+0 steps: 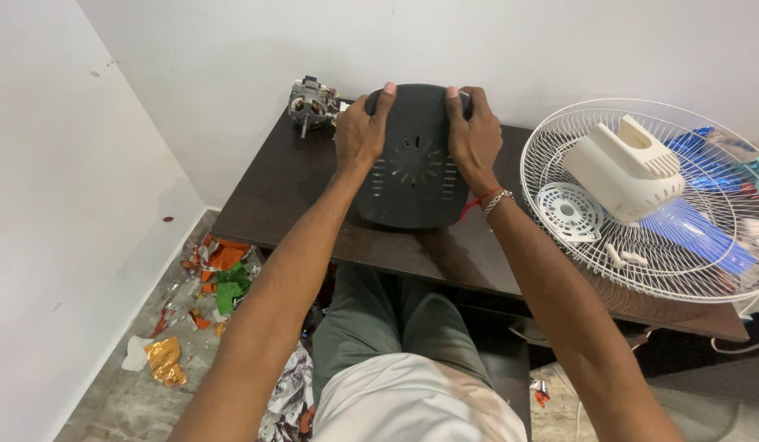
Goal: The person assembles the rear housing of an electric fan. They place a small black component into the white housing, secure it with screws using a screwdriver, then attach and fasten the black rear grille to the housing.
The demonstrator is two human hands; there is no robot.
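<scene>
Dark table (298,196): left hand (359,135), right hand (474,139) grip black cover (414,176) (fingers curled over far edge); motor (311,104) just left of left fingers, white fan grille (560,155) right of right fingers.

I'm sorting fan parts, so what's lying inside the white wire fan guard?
Inside the white wire fan guard lie a cream motor housing, a round white vented disc and two small white pieces. The blue blades beneath show only partly.
</scene>
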